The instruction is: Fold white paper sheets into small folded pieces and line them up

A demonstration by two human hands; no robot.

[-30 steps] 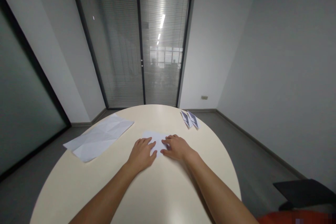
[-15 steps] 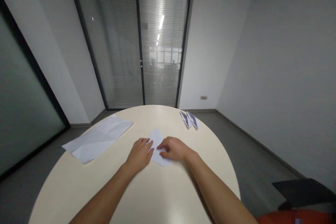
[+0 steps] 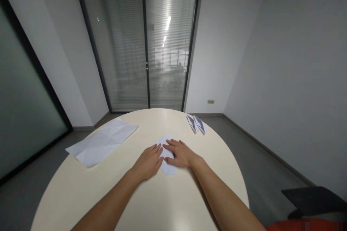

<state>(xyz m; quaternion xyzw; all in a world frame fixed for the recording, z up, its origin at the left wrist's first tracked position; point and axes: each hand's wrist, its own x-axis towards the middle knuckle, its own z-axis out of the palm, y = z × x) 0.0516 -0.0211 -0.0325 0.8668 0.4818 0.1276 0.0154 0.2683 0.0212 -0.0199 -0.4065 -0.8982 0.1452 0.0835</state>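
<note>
A small folded piece of white paper (image 3: pixel 168 168) lies flat on the table in front of me, partly covered by both hands. My left hand (image 3: pixel 150 158) rests on its left edge, fingers stretched out and pointing away from me. On the right side, my right hand (image 3: pixel 179 152) presses down with its fingers spread and its thumb toward the left thumb. Neither hand grips the paper. What lies under the fingers is hidden.
A large creased sheet of white paper (image 3: pixel 104 142) lies on the left of the round cream table (image 3: pixel 151 205). Two narrow folded papers with dark patches (image 3: pixel 196 124) sit near the far right edge. A black chair part (image 3: pixel 316 199) stands at the lower right.
My right hand's fingers have uncurled and spread flat on the paper. My left hand has shifted slightly right. The small paper has turned a little and moved slightly to the right.
</note>
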